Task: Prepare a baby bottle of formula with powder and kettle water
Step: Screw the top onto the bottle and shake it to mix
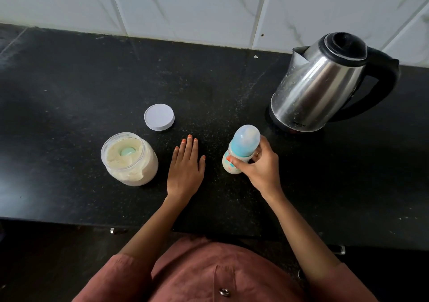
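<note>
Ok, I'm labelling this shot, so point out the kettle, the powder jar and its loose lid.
kettle (318, 88): head view, on its steel body.
powder jar (139, 171): head view, on its clear side wall.
lid (159, 117): head view, on its flat white top.

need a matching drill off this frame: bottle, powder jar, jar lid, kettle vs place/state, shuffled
Things:
1. baby bottle
2. powder jar
3. white lid
4. kettle

Place or state:
A. open, with a blue scoop lying in the powder
B. far right, close to the wall
C. upright, capped, in the grip of the right hand
D. lying on the counter beyond the jar

Pairs: 1-C, 2-A, 3-D, 4-B
</note>
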